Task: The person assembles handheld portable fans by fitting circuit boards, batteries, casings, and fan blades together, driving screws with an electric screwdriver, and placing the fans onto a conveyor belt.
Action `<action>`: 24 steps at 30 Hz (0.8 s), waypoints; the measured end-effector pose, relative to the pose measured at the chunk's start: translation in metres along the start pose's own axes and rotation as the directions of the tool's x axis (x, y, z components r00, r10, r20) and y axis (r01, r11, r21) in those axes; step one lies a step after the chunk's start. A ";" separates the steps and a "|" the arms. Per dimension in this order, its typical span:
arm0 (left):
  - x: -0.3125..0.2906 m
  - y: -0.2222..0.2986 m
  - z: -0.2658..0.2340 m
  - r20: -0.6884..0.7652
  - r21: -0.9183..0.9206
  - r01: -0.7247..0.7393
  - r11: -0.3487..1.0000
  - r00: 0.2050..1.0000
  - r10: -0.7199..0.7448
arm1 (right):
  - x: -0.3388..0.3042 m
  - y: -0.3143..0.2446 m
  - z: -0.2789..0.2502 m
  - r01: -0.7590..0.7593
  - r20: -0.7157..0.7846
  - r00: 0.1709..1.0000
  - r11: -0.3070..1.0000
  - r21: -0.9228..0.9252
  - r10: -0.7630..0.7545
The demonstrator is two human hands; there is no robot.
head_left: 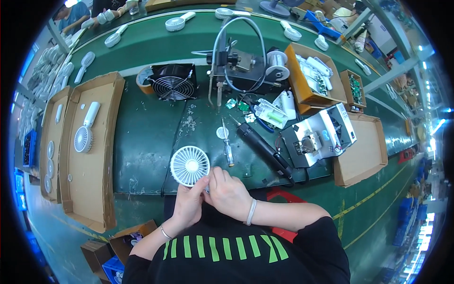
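Note:
A white handheld fan (190,165) with a round ribbed grille is held at the table's near edge, grille facing up. My left hand (188,204) is closed round its lower part, thumb just below the grille. Fingers of my right hand (229,191) are closed on the same place from the other side, so the handle is mostly hidden. Just beyond lies a screwdriver (228,146) with a clear handle, beside a small round white part (221,132). To the right of it rests a black electric screwdriver (265,150), pointing away to the left.
Cardboard trays (109,142) stand left, one holding another fan (84,137). Behind are a black cooling fan (174,84), a soldering stand with wire spool (277,66) and a parts box (302,97). A silver-black device (319,137) sits right. The green conveyor (146,35) carries several fans.

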State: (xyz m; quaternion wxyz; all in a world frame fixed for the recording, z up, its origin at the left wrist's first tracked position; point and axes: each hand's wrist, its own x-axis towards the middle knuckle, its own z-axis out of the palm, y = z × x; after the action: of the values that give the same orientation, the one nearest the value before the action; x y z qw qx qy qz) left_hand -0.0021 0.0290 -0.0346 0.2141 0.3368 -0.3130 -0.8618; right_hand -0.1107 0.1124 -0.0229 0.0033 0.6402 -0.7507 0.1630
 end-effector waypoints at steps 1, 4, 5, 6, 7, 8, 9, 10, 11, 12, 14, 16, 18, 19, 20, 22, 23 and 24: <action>0.000 0.000 -0.001 0.007 0.001 0.020 1.000 1.000 -0.020 | 0.000 0.000 0.001 0.006 0.008 1.000 1.000 0.009 -0.006; 0.004 0.004 -0.007 0.011 0.067 0.077 0.995 0.997 -0.078 | -0.001 0.002 0.000 -0.067 0.004 0.998 0.987 0.143 0.067; 0.005 0.006 -0.005 -0.005 0.084 0.071 0.994 0.997 -0.071 | 0.001 0.004 -0.004 -0.064 0.017 0.998 0.987 0.149 0.062; 0.006 0.009 -0.005 -0.005 0.106 0.078 0.991 0.997 -0.078 | 0.003 0.006 -0.009 -0.092 0.058 0.995 0.975 0.202 0.082; 0.005 0.011 -0.007 -0.010 0.127 0.090 0.988 0.996 -0.089 | 0.004 0.007 -0.014 -0.123 0.105 0.990 0.958 0.258 0.099; 0.006 0.016 -0.004 -0.008 0.087 0.064 0.994 0.998 -0.064 | 0.006 0.013 -0.018 -0.184 0.078 0.983 0.938 0.295 0.168; 0.008 0.021 -0.006 0.047 0.038 0.082 0.996 0.995 -0.084 | 0.011 0.023 -0.023 -0.199 0.003 0.978 0.937 0.286 0.207; 0.010 0.025 -0.011 0.096 -0.011 0.097 0.995 0.991 -0.095 | 0.019 0.034 -0.024 -0.216 -0.108 0.965 0.956 0.197 0.240; 0.009 0.029 -0.010 0.095 -0.059 0.093 0.994 0.992 -0.088 | 0.026 0.041 -0.025 -0.290 -0.104 0.947 0.947 0.139 0.305; 0.010 0.034 -0.010 0.117 -0.052 0.129 0.990 0.986 -0.122 | 0.026 0.052 -0.024 -0.247 -0.181 0.950 0.967 0.058 0.254; 0.008 0.041 -0.007 0.112 -0.045 0.161 0.986 0.982 -0.155 | 0.023 0.048 -0.024 -0.179 -0.261 0.931 0.942 0.285 0.256; 0.010 0.036 -0.014 0.119 -0.062 0.170 0.984 0.980 -0.161 | 0.014 0.035 -0.026 -0.041 -0.263 0.945 0.868 0.495 0.194; 0.010 0.041 -0.009 0.129 -0.073 0.176 0.982 0.978 -0.166 | 0.017 0.025 -0.029 0.083 -0.201 0.978 0.804 0.589 0.046; 0.011 0.040 -0.010 0.128 -0.073 0.181 0.981 0.977 -0.171 | 0.017 0.024 -0.027 0.078 -0.198 0.979 0.803 0.591 0.050; 0.012 0.039 -0.011 0.136 -0.065 0.172 0.983 0.977 -0.162 | 0.019 0.026 -0.025 0.071 -0.176 0.984 0.813 0.578 0.040; 0.013 0.038 -0.012 0.142 -0.061 0.161 0.985 0.978 -0.152 | 0.023 0.030 -0.020 0.078 -0.159 0.987 0.828 0.555 0.014; 0.013 0.038 -0.012 0.129 -0.065 0.197 0.978 0.974 -0.188 | 0.024 0.030 -0.020 0.077 -0.157 0.987 0.828 0.555 0.013; 0.013 0.038 -0.012 0.116 -0.070 0.232 0.970 0.968 -0.223 | 0.025 0.030 -0.021 0.090 -0.154 0.988 0.831 0.549 -0.006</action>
State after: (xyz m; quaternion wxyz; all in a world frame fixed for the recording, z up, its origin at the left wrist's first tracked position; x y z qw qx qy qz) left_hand 0.0033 -0.0104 -0.0208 0.1104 0.3143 -0.2475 -0.9098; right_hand -0.1482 0.0978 -0.0053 -0.1234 0.6187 -0.6527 0.4195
